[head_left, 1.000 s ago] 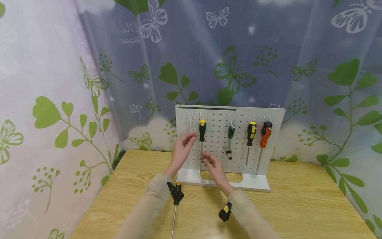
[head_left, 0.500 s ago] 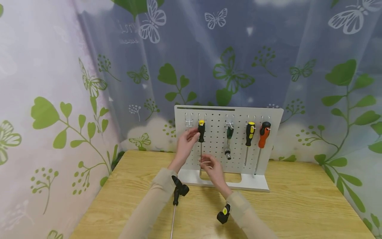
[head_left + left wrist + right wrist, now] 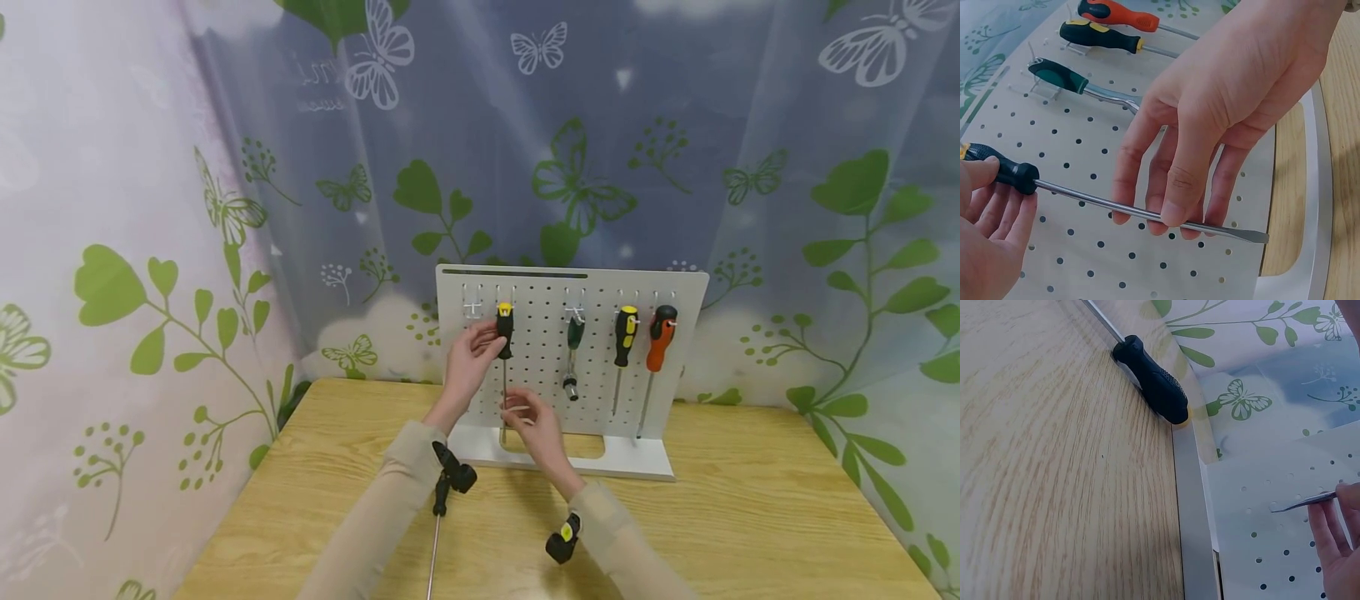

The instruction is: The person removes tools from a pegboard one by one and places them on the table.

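A flat-blade screwdriver (image 3: 504, 333) with a black handle and yellow end stands upright before the white pegboard (image 3: 600, 383). My left hand (image 3: 467, 360) grips its handle, thumb on one side and fingers on the other, as the left wrist view shows. Lower down, my right hand (image 3: 542, 429) pinches the metal shaft (image 3: 1091, 199) between thumb and fingers, close to the flat tip (image 3: 1291, 505). Whether the handle end still rests on its hook cannot be told. Another black screwdriver (image 3: 441, 495) lies on the table below my left wrist.
A green-handled ratchet (image 3: 574, 332), a black-yellow screwdriver (image 3: 626, 333) and an orange-black screwdriver (image 3: 660, 337) hang on the board's right half. At its upper left is a bare hook (image 3: 472, 310). The wooden table (image 3: 750, 517) runs around the board's base.
My left hand has moved right and up to the screwdriver and taken hold of its handle. My right hand has closed in on the shaft. The hanging tools keep their places.
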The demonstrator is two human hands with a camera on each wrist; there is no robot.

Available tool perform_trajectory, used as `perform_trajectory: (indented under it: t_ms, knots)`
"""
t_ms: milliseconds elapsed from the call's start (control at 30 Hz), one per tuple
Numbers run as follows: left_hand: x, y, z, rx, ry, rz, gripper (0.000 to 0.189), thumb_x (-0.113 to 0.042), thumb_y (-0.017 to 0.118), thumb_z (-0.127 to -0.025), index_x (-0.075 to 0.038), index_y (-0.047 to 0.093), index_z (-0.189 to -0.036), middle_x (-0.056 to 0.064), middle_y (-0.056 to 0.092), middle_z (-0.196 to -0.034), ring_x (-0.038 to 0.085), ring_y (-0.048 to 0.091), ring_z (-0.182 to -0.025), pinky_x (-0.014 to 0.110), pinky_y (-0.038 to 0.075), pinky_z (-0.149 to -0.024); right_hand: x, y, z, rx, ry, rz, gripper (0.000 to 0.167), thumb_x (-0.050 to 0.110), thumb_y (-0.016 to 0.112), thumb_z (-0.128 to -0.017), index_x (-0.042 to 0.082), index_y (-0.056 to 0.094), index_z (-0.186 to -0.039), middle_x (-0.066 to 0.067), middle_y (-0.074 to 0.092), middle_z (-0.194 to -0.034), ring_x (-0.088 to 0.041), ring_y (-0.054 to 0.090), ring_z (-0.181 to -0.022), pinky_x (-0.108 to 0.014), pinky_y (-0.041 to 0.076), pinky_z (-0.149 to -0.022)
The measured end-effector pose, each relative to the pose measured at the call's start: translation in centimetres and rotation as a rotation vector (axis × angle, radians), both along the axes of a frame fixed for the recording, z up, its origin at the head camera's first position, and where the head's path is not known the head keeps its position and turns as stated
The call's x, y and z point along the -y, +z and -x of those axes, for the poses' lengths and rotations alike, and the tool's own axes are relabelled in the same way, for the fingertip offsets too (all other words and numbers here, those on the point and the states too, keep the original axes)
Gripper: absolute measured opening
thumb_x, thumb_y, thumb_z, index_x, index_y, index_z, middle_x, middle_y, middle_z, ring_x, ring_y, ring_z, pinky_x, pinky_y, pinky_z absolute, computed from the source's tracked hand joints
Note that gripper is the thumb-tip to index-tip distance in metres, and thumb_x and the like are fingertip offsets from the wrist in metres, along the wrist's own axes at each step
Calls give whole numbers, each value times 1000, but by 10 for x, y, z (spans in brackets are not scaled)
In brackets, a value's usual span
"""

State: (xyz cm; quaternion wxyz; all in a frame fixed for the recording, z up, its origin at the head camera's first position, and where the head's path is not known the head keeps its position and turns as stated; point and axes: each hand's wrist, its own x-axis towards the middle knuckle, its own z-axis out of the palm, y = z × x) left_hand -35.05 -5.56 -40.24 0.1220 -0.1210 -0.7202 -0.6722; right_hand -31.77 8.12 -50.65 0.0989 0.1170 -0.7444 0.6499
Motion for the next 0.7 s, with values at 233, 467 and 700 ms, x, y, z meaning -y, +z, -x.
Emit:
perform_trajectory:
  t_ms: [233,467,700]
  knots:
    - [2,0,-5,13,-8,-11,39,-12,67,-99,3,59,-134,21,66,-128,32,63,-119,39,54,-103,3,19,-20,-14,18,-4,34,-6,67,-93,-8,61,-126,-26,67,-111,-37,68,-97,-36,63,-81]
    - [3,2,-12,30,-28,-33,40,-13,67,-99,2,59,-135,22,66,-129,32,63,-119,38,56,-99,0,21,-28,3,54,7,34,-7,68,-92,-8,62,-125,-27,67,-109,-34,69,-92,-45,63,-81]
    - [4,4,-18,56,-55,-65,41,-15,67,-99,2,58,-136,22,65,-129,30,65,-115,35,59,-93,-4,13,-29,27,89,50,33,-3,71,-92,-2,65,-124,-22,69,-108,-21,70,-89,-35,64,-77]
